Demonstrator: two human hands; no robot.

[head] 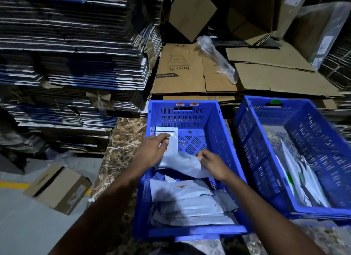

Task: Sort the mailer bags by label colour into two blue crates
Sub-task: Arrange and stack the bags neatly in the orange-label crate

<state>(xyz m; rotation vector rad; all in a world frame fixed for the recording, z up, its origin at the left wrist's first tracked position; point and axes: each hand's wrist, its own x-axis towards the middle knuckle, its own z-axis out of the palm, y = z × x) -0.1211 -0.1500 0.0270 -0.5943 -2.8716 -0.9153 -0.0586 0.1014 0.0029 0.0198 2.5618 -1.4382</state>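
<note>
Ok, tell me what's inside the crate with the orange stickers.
The left crate holds grey mailer bags piled at its near end. Both hands, left hand and right hand, hold one bag above them. The far floor is partly bare; lower bags are covered.

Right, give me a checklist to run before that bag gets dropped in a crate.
1. Bag held: ok; left hand and right hand both grip the grey mailer bag.
2. Label colour read: cannot tell; only a small orange mark shows by the left fingers.
3. Left crate coded orange: ok, orange stickers on its far rim.
4. Right crate coded green: ok, green sticker.
5. Room in left crate: ok, bare floor at the far end.
</note>
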